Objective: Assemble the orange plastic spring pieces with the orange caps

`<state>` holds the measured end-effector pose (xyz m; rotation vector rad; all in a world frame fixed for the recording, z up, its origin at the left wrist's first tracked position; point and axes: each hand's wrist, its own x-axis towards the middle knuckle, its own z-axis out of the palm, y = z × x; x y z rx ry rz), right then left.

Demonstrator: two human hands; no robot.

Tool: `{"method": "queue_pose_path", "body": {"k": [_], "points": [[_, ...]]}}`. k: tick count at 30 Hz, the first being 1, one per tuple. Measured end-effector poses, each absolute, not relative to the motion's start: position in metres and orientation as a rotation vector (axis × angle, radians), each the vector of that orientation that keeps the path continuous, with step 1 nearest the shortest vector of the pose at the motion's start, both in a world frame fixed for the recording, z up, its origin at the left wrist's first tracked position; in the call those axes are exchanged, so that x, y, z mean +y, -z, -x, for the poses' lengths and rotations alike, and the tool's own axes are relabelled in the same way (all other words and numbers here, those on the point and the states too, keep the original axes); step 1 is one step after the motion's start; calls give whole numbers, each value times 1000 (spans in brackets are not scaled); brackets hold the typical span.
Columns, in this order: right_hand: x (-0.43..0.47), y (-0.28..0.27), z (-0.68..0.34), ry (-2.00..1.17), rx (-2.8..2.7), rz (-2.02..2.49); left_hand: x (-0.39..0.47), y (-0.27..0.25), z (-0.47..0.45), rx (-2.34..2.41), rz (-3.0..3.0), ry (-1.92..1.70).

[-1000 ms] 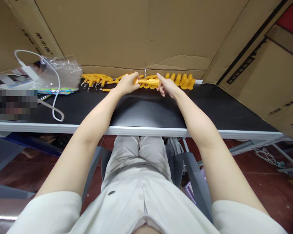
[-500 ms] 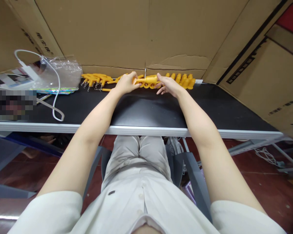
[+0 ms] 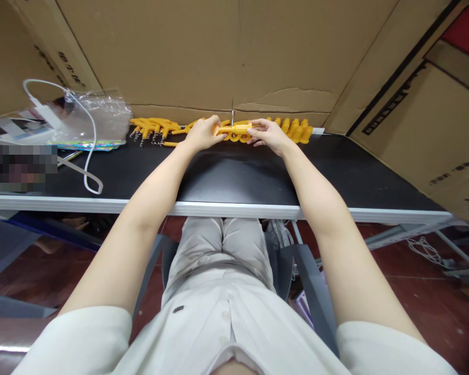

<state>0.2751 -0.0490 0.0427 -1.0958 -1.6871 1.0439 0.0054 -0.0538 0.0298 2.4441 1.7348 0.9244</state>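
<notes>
A yellow plastic corkscrew [image 3: 236, 128] is held level above the back of the table, its wider sleeve end to the right. My left hand [image 3: 202, 134] is closed round its left end, and the fingers hide most of that part. At the other end, my right hand [image 3: 271, 136] grips the sleeve between thumb and fingers. Left of my hands lie several yellow T-handles with bare metal spirals [image 3: 156, 127]. Behind and to the right, several yellow sleeves [image 3: 297, 130] stand or lean in a row, partly hidden by my right hand.
The black table [image 3: 234, 177] has a pale metal front edge [image 3: 234, 210]. Cardboard walls [image 3: 234, 57] rise at the back and right. On the left are a clear plastic bag [image 3: 101, 117] and a white cable [image 3: 91, 130]. A grey chair armrest [image 3: 312, 291] is beside me.
My right hand's fingers have closed from a looser, spread pose onto the sleeve end of the corkscrew. My left hand keeps its hold in nearly the same place.
</notes>
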Motion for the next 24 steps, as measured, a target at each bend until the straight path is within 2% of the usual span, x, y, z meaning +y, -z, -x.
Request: {"method": "queue_pose_path", "body": {"k": [24], "points": [[-66, -53, -261, -1101, -1571, 1244, -57, -32, -9, 1765, -2456, -872]]}}
